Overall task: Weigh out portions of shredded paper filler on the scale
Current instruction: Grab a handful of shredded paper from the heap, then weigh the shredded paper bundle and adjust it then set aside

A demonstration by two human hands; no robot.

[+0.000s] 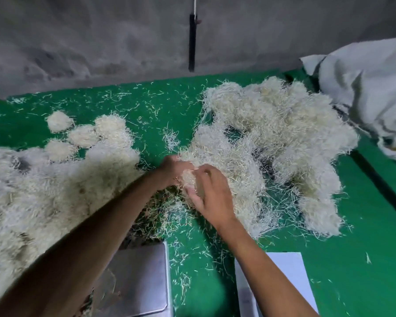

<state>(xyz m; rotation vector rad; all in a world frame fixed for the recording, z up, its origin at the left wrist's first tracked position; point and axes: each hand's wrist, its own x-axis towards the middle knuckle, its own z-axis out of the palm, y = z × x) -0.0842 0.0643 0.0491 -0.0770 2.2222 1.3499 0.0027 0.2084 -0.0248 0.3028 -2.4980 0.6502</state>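
Observation:
A big loose heap of cream shredded paper filler (272,138) lies on the green table at the right. Another wide mass of filler (44,191) with small rounded portions (60,121) covers the left side. Both hands meet at the near edge of the right heap. My left hand (172,170) and my right hand (210,193) together grip a small clump of filler (189,177), fingers curled round it. The steel scale pan (137,280) sits near the bottom, under my left forearm, with a few strands on it.
The green table (169,106) is strewn with loose strands. A white sheet or box (288,271) lies at the bottom right. A pale sack (364,88) slumps at the far right. A grey wall with a hanging black strap (192,42) stands behind.

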